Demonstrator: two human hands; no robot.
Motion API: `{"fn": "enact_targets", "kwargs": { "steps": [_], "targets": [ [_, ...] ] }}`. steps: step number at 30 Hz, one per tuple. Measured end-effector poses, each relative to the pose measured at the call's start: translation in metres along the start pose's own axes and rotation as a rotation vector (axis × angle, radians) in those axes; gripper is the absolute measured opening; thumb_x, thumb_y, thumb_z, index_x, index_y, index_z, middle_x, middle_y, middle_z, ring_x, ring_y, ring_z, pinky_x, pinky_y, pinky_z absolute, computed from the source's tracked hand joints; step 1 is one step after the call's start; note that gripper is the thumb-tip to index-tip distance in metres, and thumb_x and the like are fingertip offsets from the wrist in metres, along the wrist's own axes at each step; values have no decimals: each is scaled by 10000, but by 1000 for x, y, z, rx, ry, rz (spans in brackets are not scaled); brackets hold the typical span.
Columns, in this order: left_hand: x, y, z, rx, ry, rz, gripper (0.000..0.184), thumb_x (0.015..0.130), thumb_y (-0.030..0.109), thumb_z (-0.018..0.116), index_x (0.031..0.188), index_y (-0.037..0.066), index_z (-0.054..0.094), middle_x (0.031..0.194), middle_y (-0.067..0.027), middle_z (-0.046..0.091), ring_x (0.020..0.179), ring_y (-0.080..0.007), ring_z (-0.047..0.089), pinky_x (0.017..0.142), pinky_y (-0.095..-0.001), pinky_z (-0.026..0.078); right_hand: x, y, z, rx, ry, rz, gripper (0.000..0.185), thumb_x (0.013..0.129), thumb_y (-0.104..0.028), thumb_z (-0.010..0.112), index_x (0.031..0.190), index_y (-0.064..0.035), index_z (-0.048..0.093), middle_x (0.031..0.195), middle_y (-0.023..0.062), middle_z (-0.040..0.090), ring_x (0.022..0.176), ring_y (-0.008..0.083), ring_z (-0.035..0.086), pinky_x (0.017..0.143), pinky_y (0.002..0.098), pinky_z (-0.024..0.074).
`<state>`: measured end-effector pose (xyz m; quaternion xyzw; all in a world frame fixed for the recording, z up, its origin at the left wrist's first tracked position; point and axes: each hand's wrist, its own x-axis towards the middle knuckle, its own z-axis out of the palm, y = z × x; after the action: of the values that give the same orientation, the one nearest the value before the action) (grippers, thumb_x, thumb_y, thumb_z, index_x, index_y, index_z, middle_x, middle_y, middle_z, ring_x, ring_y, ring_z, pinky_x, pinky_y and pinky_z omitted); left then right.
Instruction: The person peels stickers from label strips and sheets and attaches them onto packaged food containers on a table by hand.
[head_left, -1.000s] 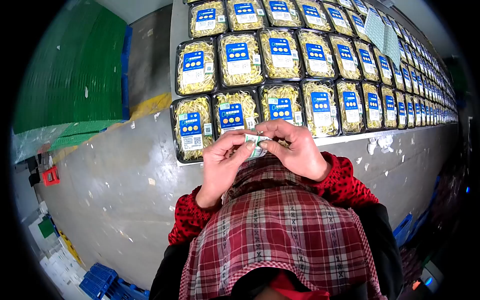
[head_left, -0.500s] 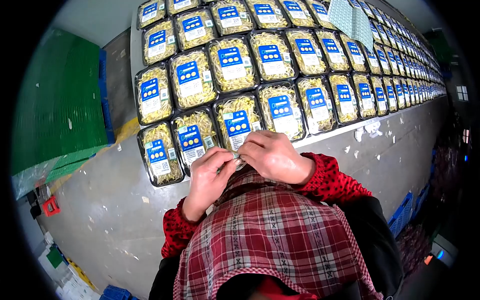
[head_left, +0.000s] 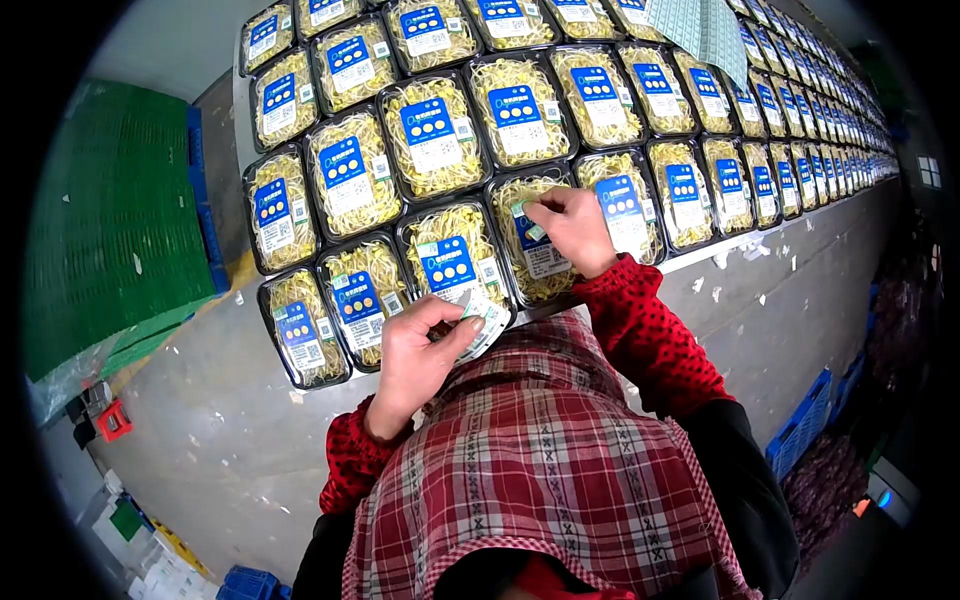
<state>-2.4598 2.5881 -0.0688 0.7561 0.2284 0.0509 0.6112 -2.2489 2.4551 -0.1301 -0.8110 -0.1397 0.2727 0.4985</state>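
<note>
My left hand (head_left: 420,360) pinches a small bunch of white-and-green stickers (head_left: 490,326) by its edge, in front of the table's near edge. My right hand (head_left: 580,232) reaches over a black tray of bean sprouts (head_left: 548,286) in the front row. Thumb and forefinger are closed on a small green-and-white sticker (head_left: 533,233), at the upper left of the tray's blue-and-white label. Whether the sticker is fully pressed down I cannot tell. Just left of it, another sprout tray (head_left: 452,225) bears a similar green sticker beside its label.
Rows of labelled sprout trays (head_left: 425,135) cover the table and stretch away to the right. Light green sheets (head_left: 700,35) lie across some trays at the back. Stacked green crates (head_left: 110,200) stand to the left; a blue crate (head_left: 800,425) is on the floor at right.
My hands were together at the table edge and have parted. The right hand moved up and right onto a tray with a sticker; the left kept the bunch. The view shifted slightly.
</note>
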Motion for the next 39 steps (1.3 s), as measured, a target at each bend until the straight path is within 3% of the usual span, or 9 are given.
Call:
{"fn": "enact_targets", "kwargs": {
  "steps": [2, 6, 11, 15, 21, 25, 27, 29, 39],
  "targets": [
    [1, 1, 0, -4, -6, -26, 90, 796, -3, 729, 848, -19, 657, 767, -29, 617, 692, -85, 539, 645, -226, 439, 7, 14, 9, -175, 98, -165, 222, 755, -204, 717, 810, 11, 699, 661, 207, 636, 633, 309, 658, 580, 389, 494],
    [4, 4, -1, -9, -5, -31, 80, 813, 1, 716, 849, -24, 650, 770, -26, 612, 695, -74, 537, 644, -223, 441, 2, 6, 4, -751, 193, -178, 302, 749, -283, 749, 772, 12, 685, 676, 205, 642, 636, 330, 652, 579, 398, 500],
    [9, 2, 5, -256, 26, -100, 85, 836, 2, 709, 859, -16, 630, 745, 18, 580, 668, -32, 507, 591, -198, 416, 21, 37, -103, -145, 268, -60, 228, 796, -168, 737, 827, 44, 660, 686, 117, 655, 611, 156, 603, 580, 300, 482],
    [23, 16, 17, -241, -36, -90, 85, 838, 13, 713, 857, -14, 634, 741, 17, 576, 660, -35, 504, 591, -200, 418, 33, 38, -106, -105, 146, -179, 119, 798, -79, 693, 847, 18, 646, 752, 79, 657, 672, 128, 602, 627, 280, 490],
    [38, 28, 26, -161, -49, -53, 95, 841, 45, 718, 847, -11, 641, 724, 17, 570, 641, -38, 495, 583, -202, 414, 40, 49, -90, -253, 153, -142, 113, 759, -85, 697, 833, -30, 632, 792, 149, 660, 700, 282, 648, 630, 363, 510],
    [50, 29, 35, -100, 9, -69, 103, 840, 65, 726, 835, -3, 649, 693, 24, 565, 627, -32, 471, 561, -202, 391, 41, 45, -97, -788, 401, -462, 202, 741, -171, 734, 778, -42, 583, 794, 153, 641, 680, 344, 621, 602, 435, 490],
    [58, 31, 43, -210, 18, -60, 116, 849, 81, 725, 817, -6, 655, 681, 29, 563, 619, -26, 452, 548, -200, 370, 13, -9, -104, -363, 26, -250, 210, 806, -172, 723, 919, -9, 651, 866, 152, 651, 756, 281, 648, 621, 373, 505],
    [65, 39, 52, -219, 13, -95, 109, 854, 42, 703, 782, 2, 631, 662, 68, 492, 604, -6, 389, 530, -189, 297, -20, -49, -88, -11, -278, -446, 297, 801, -134, 742, 1040, 7, 636, 912, 108, 630, 797, 214, 627, 688, 342, 501],
    [89, 33, 81, -154, -70, 94, 90, 816, 6, 723, 880, -15, 663, 946, -35, 563, 832, -108, 524, 735, -234, 430, -19, -43, -100, 0, -363, -453, 262, 770, -19, 717, 1015, -3, 627, 819, 128, 579, 746, 272, 588, 670, 332, 481]
  ]
}}
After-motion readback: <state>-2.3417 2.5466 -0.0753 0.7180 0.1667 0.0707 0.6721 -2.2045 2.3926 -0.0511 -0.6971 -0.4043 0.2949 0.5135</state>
